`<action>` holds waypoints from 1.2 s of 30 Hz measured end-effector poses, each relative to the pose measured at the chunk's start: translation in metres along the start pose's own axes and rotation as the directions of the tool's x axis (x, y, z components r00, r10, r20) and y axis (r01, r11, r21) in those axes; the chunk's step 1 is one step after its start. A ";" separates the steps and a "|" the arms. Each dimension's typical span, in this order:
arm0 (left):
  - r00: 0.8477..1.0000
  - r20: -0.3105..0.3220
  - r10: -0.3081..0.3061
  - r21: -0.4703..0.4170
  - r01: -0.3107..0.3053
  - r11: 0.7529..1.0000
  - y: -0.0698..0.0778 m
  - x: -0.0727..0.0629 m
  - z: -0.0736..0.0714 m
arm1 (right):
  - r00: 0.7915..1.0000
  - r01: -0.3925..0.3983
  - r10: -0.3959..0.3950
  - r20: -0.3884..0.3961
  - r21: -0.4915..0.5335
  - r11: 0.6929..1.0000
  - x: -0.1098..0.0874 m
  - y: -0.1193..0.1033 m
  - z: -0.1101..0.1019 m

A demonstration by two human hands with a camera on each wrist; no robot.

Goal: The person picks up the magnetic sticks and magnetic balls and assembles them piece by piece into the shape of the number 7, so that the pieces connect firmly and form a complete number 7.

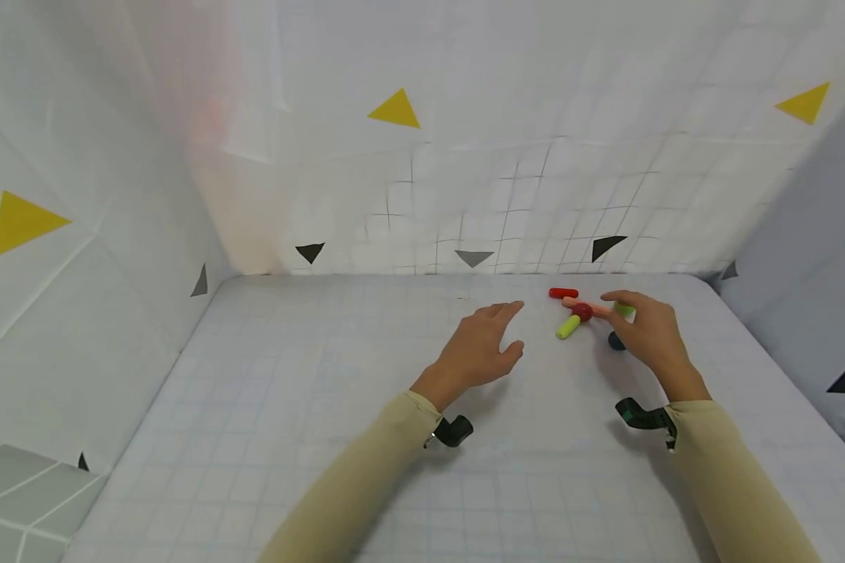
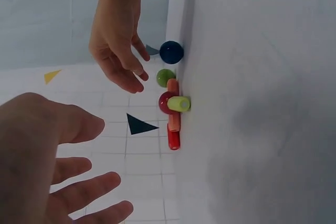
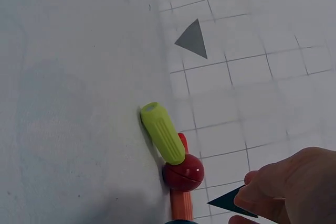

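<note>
My right hand (image 1: 649,332) hovers above the right end of a small cluster, fingers loosely bent with a gap to the thumb and nothing between them. The cluster holds a yellow-green ribbed cylinder (image 3: 163,134) touching a red ball (image 3: 185,174), an orange stick (image 2: 174,121), a red cylinder (image 1: 563,293) and a green ball (image 2: 165,77). A dark blue ball (image 2: 171,52) lies nearer me, partly behind the right hand in the head view. My left hand (image 1: 473,350) hangs over the table left of the cluster, fingers extended, thumb spread, holding nothing.
The white table (image 1: 253,407) has a faint grid. White sheeting (image 1: 324,172) with yellow and dark triangles stands behind, with more at both sides. A dark wrist camera (image 1: 454,431) sits under the left wrist, another (image 1: 641,414) beside the right.
</note>
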State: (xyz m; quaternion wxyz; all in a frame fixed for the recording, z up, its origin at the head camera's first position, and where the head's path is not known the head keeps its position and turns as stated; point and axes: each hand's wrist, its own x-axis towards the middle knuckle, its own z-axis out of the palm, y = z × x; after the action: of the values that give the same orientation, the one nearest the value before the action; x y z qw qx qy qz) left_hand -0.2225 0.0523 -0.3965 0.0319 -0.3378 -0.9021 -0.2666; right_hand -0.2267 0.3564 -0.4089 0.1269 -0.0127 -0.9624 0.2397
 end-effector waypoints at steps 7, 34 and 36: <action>0.998 0.070 -0.009 0.051 0.006 0.999 0.005 0.008 0.016 | 1.000 -0.014 0.014 0.027 -0.014 1.000 0.006 0.009 0.012; 0.993 0.118 0.010 0.091 -0.021 0.996 0.004 0.009 0.035 | 0.981 0.002 0.006 0.195 -0.042 0.999 0.033 0.005 0.031; 0.992 0.123 0.016 0.087 -0.026 0.996 0.005 0.008 0.037 | 0.981 0.017 -0.005 0.193 -0.059 0.998 0.032 0.008 0.033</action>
State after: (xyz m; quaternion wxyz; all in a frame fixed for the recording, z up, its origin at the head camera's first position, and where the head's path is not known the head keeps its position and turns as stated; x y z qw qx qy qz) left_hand -0.2214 0.0786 -0.4242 -0.0055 -0.3612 -0.9097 -0.2049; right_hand -0.2663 0.3504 -0.4333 0.0342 0.0121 -0.9770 0.2101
